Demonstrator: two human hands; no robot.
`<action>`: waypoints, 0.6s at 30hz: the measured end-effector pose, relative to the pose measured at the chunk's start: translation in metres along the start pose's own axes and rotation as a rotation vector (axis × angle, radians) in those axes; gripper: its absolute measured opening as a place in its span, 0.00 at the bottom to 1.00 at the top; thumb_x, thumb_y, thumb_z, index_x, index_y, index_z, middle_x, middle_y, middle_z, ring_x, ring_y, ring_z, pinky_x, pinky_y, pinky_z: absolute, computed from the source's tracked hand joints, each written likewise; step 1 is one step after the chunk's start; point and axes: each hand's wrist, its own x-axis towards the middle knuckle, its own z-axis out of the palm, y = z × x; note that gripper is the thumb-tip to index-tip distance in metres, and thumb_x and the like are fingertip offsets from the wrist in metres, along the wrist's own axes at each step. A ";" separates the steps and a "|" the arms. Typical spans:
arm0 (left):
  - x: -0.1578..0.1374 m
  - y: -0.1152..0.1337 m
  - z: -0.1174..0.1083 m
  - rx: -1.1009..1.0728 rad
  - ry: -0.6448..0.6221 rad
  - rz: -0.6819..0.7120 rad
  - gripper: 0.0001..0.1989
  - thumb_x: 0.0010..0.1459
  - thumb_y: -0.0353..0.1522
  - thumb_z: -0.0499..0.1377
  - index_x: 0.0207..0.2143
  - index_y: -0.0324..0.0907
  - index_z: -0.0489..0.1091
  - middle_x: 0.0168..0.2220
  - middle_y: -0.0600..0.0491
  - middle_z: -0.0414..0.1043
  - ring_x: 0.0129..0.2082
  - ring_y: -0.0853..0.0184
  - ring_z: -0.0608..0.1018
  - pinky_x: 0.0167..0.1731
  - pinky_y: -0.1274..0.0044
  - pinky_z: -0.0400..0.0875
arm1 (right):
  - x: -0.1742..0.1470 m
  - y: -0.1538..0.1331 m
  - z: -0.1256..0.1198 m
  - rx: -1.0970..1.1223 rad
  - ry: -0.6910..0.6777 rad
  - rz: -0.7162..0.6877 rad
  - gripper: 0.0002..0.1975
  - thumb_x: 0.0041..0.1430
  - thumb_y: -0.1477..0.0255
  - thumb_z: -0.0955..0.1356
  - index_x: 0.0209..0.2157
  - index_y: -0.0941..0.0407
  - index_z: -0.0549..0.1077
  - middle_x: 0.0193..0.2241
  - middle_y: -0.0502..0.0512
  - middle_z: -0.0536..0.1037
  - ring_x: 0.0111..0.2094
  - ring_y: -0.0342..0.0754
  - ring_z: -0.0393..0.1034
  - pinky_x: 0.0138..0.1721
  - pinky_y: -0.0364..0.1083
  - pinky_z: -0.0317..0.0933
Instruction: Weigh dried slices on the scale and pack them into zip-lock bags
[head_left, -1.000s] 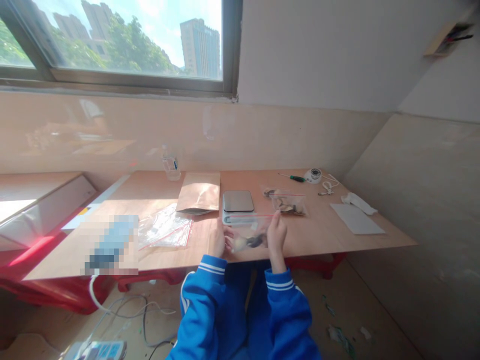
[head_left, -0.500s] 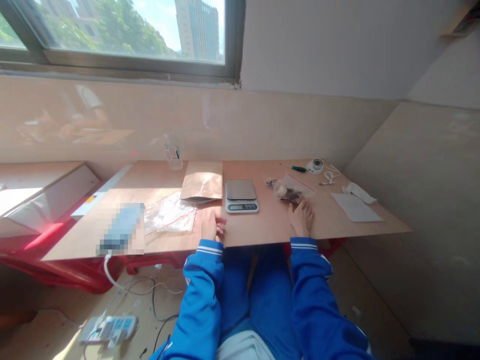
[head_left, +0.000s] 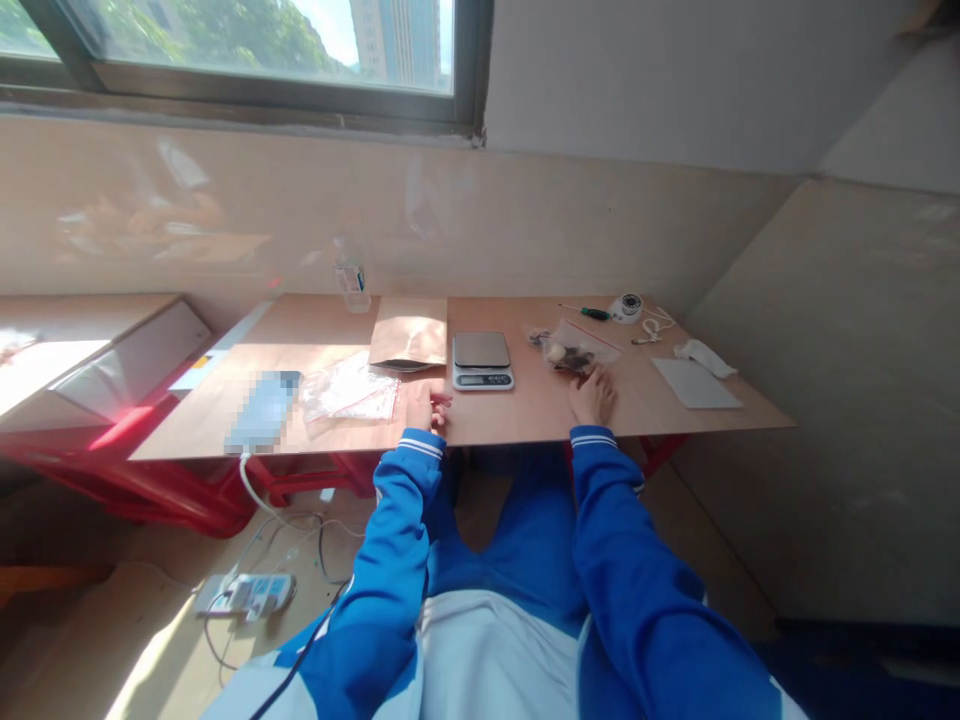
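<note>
My left hand (head_left: 429,408) rests on its side near the table's front edge, its fingers loosely bent and apart, holding nothing. It lies below the mouth of a brown paper pouch (head_left: 409,332) and left of a digital kitchen scale (head_left: 482,352) with a bare metal plate. My right hand (head_left: 595,396) lies on the table with its fingertips at the near edge of a clear zip bag (head_left: 600,345). Inside that bag are dark pieces and a round pale one. The fingers look slightly bent and apart; whether they press on the bag is hard to see.
Left on the table (head_left: 517,420) lie empty zip bags (head_left: 352,392) and a blurred-out phone (head_left: 264,412) on a white cable. A water bottle (head_left: 352,280) stands behind. To the right are a screwdriver (head_left: 595,313), a dome camera (head_left: 626,308) and white paper (head_left: 697,384).
The view has tilted down and back, so everything sits higher in the picture. My right hand has shifted slightly at the bag's near edge. My left hand stays in about the same place.
</note>
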 end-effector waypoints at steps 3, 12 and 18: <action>-0.002 0.004 0.001 -0.033 0.002 -0.040 0.26 0.63 0.42 0.41 0.28 0.28 0.66 0.19 0.55 0.65 0.14 0.82 0.60 0.15 0.85 0.48 | 0.000 -0.002 -0.001 0.016 0.017 0.019 0.31 0.58 0.70 0.59 0.61 0.68 0.53 0.56 0.76 0.63 0.58 0.63 0.55 0.56 0.60 0.49; 0.000 0.001 0.001 -0.098 0.017 -0.059 0.25 0.63 0.41 0.43 0.29 0.29 0.67 0.21 0.54 0.66 0.14 0.83 0.59 0.15 0.85 0.47 | 0.002 0.002 0.003 0.017 0.069 -0.011 0.28 0.57 0.72 0.59 0.58 0.68 0.57 0.53 0.75 0.66 0.54 0.61 0.59 0.53 0.58 0.51; 0.009 -0.002 0.001 -0.121 0.045 -0.102 0.24 0.61 0.44 0.46 0.24 0.34 0.67 0.18 0.54 0.64 0.12 0.80 0.57 0.12 0.82 0.46 | 0.003 0.001 0.005 0.003 0.082 -0.022 0.27 0.56 0.74 0.60 0.57 0.69 0.58 0.50 0.75 0.68 0.52 0.61 0.60 0.52 0.57 0.52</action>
